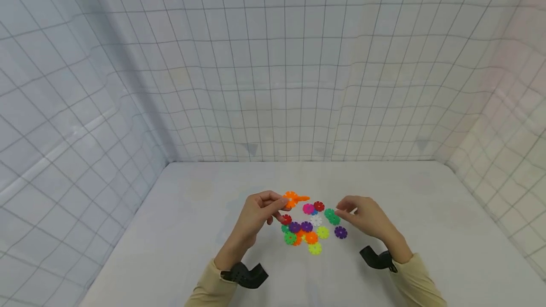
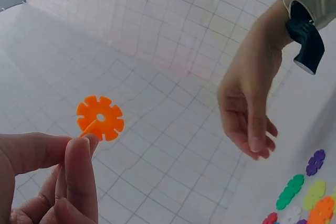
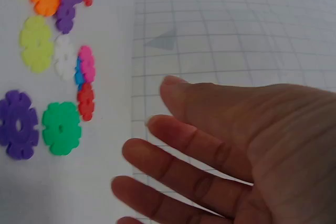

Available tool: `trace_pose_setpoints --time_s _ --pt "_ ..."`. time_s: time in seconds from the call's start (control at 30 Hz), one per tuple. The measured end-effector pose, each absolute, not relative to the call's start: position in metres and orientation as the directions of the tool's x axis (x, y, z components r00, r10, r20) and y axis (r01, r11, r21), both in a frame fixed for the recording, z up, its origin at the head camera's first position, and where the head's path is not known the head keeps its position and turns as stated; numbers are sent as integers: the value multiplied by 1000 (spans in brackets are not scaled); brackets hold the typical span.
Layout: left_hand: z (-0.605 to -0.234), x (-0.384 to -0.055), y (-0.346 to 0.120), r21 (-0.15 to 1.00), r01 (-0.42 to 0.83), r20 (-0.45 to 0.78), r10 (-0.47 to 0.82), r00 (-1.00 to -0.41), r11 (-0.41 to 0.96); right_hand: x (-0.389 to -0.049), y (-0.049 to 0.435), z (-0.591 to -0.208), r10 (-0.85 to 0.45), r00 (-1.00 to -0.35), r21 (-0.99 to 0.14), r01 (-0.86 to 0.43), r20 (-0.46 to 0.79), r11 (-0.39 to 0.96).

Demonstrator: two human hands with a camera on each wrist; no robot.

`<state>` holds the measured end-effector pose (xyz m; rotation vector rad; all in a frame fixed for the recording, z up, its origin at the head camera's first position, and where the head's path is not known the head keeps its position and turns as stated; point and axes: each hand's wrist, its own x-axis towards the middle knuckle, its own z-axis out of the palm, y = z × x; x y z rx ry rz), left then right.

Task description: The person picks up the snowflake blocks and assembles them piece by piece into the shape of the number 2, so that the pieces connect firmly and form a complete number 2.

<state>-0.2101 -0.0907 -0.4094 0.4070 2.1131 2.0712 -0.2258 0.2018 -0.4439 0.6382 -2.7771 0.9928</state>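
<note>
Between thumb and index finger, my left hand (image 1: 259,212) pinches orange notched plastic discs, joined together and raised above the table. One orange disc (image 2: 107,124) faces the left wrist view, while another is seen edge-on at the fingertips. My right hand (image 1: 362,214) hovers at the right of the pile, fingers loosely bent and nothing in them; the right wrist view shows its thumb apart from the fingers (image 3: 157,161). Closest to it in the head view are green discs (image 1: 332,217) and, lower, a purple disc (image 1: 341,232).
Flat on the white table (image 1: 192,250) lies a loose cluster of notched discs: yellow (image 1: 323,232), white (image 1: 316,221), pink (image 1: 308,209), red (image 1: 319,206), orange (image 1: 312,238) and others, some overlapping. Grid-patterned walls (image 1: 298,84) stand behind and at both sides.
</note>
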Motion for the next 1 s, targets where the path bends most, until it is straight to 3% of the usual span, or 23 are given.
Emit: trace_pose_setpoints --time_s 0.13,0.37,0.8,1.0 --pt "-411 -210 -92 997 76 75 272 -959 -7 -227 202 -458 -273 -961 -505 -259 47 823" --pt "-412 -209 -92 998 29 40 226 -973 -49 -227 199 -474 -203 -976 -443 -147 -82 885" --pt "-414 -213 -89 991 -26 4 221 -975 -134 -229 192 -474 -285 -955 -546 -193 -87 815" --pt "-414 -213 -89 989 -36 -1 234 -972 -143 -225 181 -457 -418 -904 -665 -364 85 652"
